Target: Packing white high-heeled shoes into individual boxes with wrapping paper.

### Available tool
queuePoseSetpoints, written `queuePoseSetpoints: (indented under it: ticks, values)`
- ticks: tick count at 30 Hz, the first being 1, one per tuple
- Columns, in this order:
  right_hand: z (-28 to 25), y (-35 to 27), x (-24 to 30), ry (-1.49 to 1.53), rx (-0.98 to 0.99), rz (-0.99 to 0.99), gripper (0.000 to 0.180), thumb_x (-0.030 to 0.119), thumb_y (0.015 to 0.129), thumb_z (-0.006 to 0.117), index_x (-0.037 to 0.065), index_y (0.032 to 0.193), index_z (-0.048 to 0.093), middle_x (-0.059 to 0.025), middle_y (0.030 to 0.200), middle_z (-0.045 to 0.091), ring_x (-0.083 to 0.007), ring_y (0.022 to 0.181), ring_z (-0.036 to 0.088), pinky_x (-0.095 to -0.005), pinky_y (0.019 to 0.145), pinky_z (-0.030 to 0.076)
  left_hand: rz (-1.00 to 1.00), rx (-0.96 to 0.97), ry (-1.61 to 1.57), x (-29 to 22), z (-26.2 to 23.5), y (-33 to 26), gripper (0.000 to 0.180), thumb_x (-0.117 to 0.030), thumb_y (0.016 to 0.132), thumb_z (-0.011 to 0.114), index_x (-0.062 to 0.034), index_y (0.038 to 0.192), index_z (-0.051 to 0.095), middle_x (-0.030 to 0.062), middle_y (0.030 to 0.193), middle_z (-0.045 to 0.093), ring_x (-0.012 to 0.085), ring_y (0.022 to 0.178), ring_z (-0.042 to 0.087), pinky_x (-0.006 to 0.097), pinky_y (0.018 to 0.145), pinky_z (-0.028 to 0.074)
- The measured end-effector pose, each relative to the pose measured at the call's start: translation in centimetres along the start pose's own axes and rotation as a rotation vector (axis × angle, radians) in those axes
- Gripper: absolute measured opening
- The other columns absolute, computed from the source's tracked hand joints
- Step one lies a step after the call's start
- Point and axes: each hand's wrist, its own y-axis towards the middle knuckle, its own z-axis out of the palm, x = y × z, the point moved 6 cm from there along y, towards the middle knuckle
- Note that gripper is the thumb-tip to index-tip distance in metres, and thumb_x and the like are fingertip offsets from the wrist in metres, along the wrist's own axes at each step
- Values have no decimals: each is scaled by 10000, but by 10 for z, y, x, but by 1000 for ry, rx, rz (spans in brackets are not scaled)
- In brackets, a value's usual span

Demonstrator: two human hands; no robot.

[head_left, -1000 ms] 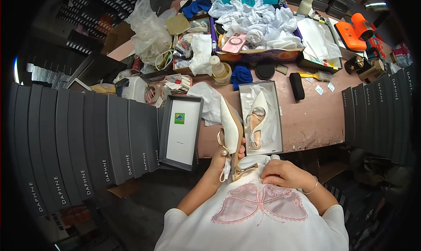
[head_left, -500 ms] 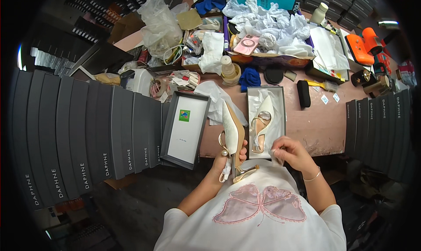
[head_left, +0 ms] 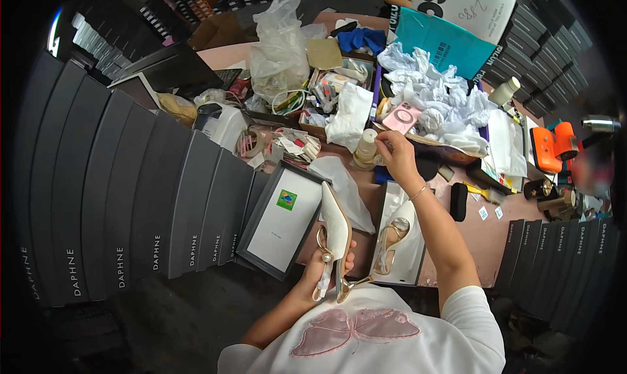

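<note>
White pointed slingback shoe (head_left: 336, 220), lower centre of the frame: smooth pale upper, tan sole edge, slim metallic gold heel, curved gold strap with a round pearl-like bead. Toe pointed up the frame. Left hand (head_left: 312, 279) grasped it around the rear half, fingers wrapping past the sole. Right hand (head_left: 396, 153) was at upper centre, fingers curled, just beside a pale squat bottle with a white cap (head_left: 366, 145); could not tell whether it gripped anything.

Matching white shoe (head_left: 403, 218) lay right of the first, toe up, partly behind the right forearm, in an open dark-grey rectangular cardboard box (head_left: 418, 277) lined with thin white paper. Left of the held shoe, a shallow grey box lid (head_left: 266, 240) lay tilted, white inside, with a square green sticker (head_left: 286, 199). Wrinkled translucent white tissue sheet (head_left: 341, 190) spread beside it.

Surface: dull pink tabletop (head_left: 480, 243). Toward the top, crumpled white paper (head_left: 437, 93) was heaped in a carton, a glossy pink phone case with a dark ring (head_left: 402, 118) at its edge; limp clear plastic bag (head_left: 281, 54) left of that. Rigid black oblong case (head_left: 458, 201) and yellow-handled brush (head_left: 482, 192) sat centre right.

Room: grey boxes in upright rows (head_left: 144, 197) filled the left, more at lower right; dark floor (head_left: 196, 315) lower left.
</note>
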Motion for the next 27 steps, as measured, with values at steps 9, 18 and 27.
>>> queuePoseSetpoints:
  ticks: [9, 18, 27]
  values:
    - [32, 2, -4, -363, 16, -207, 205, 104, 749, 702, 64, 943, 652, -83, 884, 601, -274, 854, 586, -367, 713, 476, -139, -3, -48, 15, -42, -8, 424, -334, 941, 448, 3, 1176, 554, 74, 870, 617, 151, 761, 624, 256, 680, 536]
    - [47, -18, -37, -160, 4, -14, 432, 63, 769, 705, 74, 1162, 525, -194, 1164, 531, -389, 1050, 554, -410, 878, 474, -138, -37, 59, 20, -42, -22, 449, -281, 870, 491, 30, 1192, 528, 113, 857, 610, 173, 737, 619, 257, 676, 530]
    - [-48, -101, -102, 784, -799, 581, 306, 87, 880, 652, 31, 1115, 464, -110, 1057, 576, -195, 938, 592, -327, 821, 521, -47, 36, 227, 29, -32, -26, 685, -634, 945, 296, -35, 1146, 561, 48, 763, 621, 88, 495, 529, 210, 393, 390]
